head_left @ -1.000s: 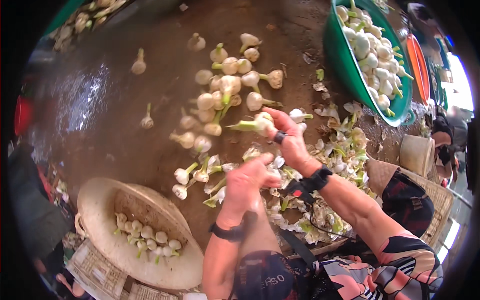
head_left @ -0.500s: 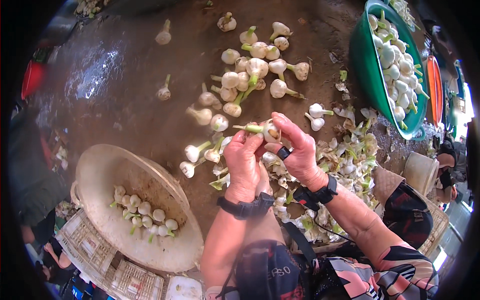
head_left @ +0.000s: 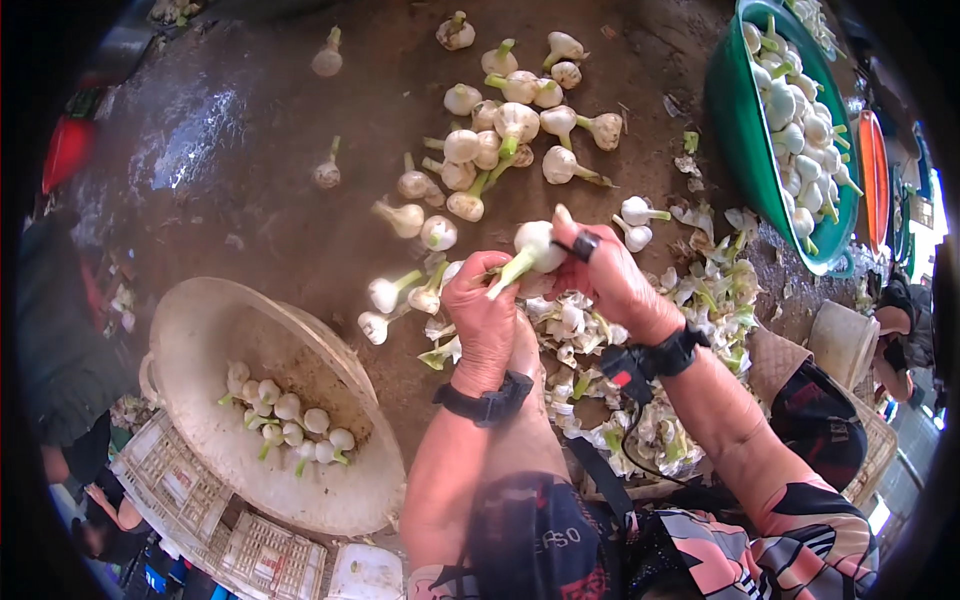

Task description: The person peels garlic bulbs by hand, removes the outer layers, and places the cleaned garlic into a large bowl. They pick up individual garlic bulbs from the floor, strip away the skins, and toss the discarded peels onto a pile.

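Observation:
A white garlic bulb (head_left: 533, 243) with a green stalk is held between both hands above the wet ground. My left hand (head_left: 484, 312) grips the stalk end and wears a black wristband. My right hand (head_left: 610, 275) closes around the bulb's head; it has a dark ring and a black wrist device with a cable. Beyond the hands lies a loose heap of garlic bulbs (head_left: 500, 140) with stalks. Under and right of the hands sits a pile of peeled skins and cut stalks (head_left: 690, 300).
A cream basin (head_left: 190, 340) at lower left holds several trimmed bulbs. A green tub (head_left: 740, 130) at upper right is full of garlic. White plastic crates (head_left: 200, 510) lie below the basin. Another person (head_left: 900, 330) crouches at the right edge beside a pale bucket (head_left: 840, 340).
The hands stay together on the same bulb; the left hand has shifted along the stalk and the bulb has turned slightly. The view has moved a little closer.

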The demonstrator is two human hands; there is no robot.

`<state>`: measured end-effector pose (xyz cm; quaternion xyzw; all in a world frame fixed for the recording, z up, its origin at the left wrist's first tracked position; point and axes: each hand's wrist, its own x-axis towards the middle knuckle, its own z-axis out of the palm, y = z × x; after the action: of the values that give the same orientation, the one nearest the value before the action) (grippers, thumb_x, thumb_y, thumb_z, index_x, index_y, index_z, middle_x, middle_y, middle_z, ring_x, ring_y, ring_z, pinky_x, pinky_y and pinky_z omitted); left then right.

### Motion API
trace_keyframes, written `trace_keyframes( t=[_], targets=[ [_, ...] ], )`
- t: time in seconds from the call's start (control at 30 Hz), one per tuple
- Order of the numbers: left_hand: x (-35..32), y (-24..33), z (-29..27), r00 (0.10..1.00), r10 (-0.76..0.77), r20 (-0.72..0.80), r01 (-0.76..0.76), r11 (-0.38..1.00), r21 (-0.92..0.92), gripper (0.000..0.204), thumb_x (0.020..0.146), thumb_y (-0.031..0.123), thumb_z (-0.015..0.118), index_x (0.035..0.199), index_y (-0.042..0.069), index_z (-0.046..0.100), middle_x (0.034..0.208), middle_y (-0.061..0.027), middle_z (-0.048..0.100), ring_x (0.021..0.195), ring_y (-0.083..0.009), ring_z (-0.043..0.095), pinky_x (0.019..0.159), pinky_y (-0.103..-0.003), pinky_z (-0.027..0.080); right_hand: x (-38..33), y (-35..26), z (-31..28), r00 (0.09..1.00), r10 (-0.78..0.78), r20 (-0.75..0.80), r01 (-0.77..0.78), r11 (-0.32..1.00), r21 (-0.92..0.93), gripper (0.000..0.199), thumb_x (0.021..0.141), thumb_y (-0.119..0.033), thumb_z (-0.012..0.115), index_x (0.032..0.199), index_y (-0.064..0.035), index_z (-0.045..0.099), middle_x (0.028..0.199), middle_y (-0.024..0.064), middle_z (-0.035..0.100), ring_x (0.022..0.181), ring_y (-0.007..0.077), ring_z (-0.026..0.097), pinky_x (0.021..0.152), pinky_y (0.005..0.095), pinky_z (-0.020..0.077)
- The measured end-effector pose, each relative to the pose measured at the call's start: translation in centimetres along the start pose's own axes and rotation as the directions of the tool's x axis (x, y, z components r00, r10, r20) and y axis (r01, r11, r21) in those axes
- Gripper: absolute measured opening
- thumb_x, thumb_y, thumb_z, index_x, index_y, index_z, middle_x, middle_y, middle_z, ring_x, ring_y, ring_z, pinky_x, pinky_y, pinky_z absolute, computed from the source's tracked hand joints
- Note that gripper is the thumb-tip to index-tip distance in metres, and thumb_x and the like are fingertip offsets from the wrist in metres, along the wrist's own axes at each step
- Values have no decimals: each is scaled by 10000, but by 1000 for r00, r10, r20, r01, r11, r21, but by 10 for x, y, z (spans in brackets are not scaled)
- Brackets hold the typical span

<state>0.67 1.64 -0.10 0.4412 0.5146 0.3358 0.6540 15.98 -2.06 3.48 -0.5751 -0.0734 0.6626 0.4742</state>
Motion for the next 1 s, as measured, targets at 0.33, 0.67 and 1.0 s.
trace_keyframes(
  t=[0.33,0.67,1.0],
  targets=[
    [6,-3,-3,959,-147,244,161,986,-39,112,741,-79,573,784,2,638,718,21,585,682,-58,524,607,-214,429,-2,20,-19,882,-421,214,469,730,-497,428,782,-142,732,1177,-58,591,1211,121,584,1076,260,590,960,367,462],
    [-10,10,8,834,-409,370,317,904,286,487,852,140,699,1251,-74,520,798,-31,659,619,-72,576,611,-208,487,-19,2,-45,947,-322,-17,320,944,-76,384,946,-159,557,1302,-19,525,1171,59,608,1040,141,588,906,309,482],
    [-4,16,8,900,-275,340,187,945,268,234,858,184,699,880,-49,692,709,-52,674,621,-72,597,582,-208,483,-27,15,-9,922,-378,87,387,886,-256,307,960,-247,563,1178,-31,570,1051,20,586,919,89,556,849,264,461]
  ],
)
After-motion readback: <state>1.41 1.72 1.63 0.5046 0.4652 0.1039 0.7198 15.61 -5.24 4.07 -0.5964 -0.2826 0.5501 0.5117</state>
